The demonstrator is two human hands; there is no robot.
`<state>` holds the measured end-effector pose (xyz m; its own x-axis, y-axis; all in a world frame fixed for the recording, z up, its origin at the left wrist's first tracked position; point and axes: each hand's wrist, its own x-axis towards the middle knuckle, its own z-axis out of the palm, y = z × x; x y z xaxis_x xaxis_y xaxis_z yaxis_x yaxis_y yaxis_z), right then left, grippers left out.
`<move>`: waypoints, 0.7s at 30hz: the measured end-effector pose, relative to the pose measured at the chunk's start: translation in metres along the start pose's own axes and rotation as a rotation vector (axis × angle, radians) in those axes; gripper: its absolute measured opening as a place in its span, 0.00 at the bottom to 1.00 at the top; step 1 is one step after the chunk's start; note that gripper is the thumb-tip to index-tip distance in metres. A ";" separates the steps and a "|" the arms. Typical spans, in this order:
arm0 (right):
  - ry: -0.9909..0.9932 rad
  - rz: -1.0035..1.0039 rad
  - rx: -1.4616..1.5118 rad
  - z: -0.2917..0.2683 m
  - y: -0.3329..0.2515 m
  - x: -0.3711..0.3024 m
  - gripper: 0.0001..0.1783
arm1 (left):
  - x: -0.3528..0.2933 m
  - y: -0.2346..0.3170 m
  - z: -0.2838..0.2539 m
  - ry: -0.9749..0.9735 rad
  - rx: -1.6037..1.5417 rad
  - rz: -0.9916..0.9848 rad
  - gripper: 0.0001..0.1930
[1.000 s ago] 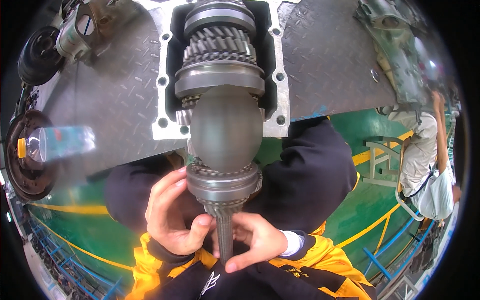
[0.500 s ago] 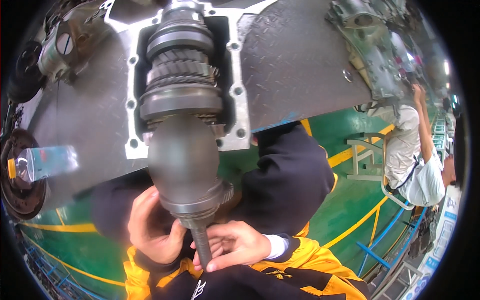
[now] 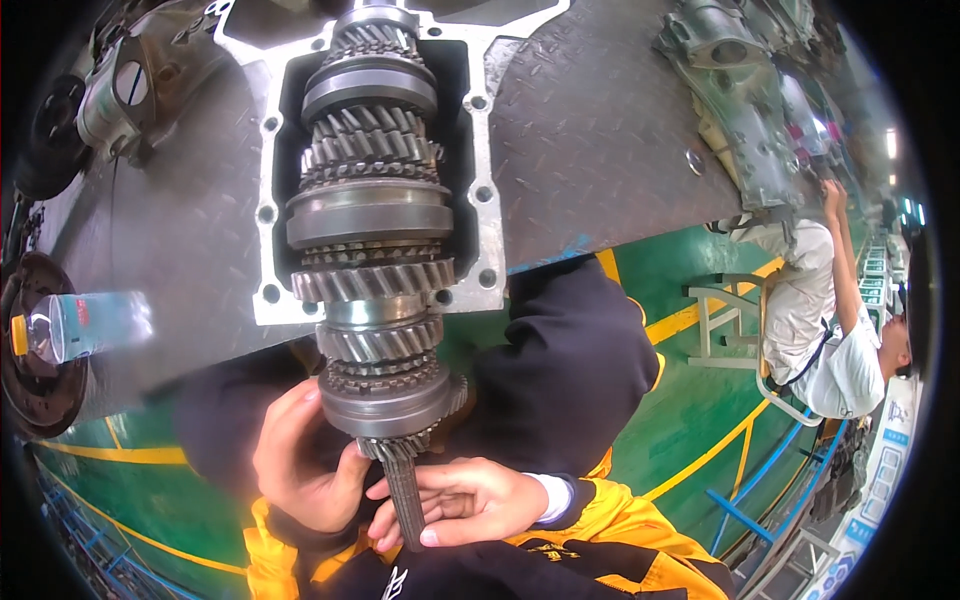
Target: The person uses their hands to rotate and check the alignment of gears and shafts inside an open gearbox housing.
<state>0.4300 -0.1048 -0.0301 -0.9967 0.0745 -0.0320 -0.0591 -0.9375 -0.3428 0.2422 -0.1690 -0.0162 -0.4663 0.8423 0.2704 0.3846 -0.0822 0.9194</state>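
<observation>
Gear shaft [image 3: 375, 250], long and grey, is stacked with toothed wheels and smooth collars, the teeth oily and dark, and it tapers to a thin splined stub at its near end. Its far half lies in the opening of the pale aluminium housing [image 3: 487, 215] with bolt holes round its rim; the near half juts out past the near edge of the checker-plate bench [image 3: 600, 130], over the person's dark lap.

Left hand [image 3: 300, 465] is curled up against the lowest collar, thumb touching it. Right hand [image 3: 465, 500] has its fingers loosely closed around the splined stub, fingertips pointing left.

On the bench's left edge lies a clear plastic bottle [image 3: 85, 325] on its side, yellow cap to the left, a pale label band around it. Beside it, at the left rim, sits a dark round drum part [image 3: 30, 380]. A grey cast casing [image 3: 740, 100] rests near the far right corner. Off the right edge, a second person [image 3: 835, 330] in a light shirt reaches up with one arm. Below, green floor [image 3: 700, 400] with yellow lines.
</observation>
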 end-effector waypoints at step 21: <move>0.014 0.055 -0.157 0.001 0.001 0.003 0.35 | 0.012 0.010 0.004 -0.038 0.298 0.079 0.33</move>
<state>0.4270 -0.1055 -0.0293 -0.9972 0.0305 -0.0676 0.0059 -0.8759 -0.4824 0.2440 -0.1577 -0.0053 -0.3981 0.8591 0.3216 0.6379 0.0074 0.7701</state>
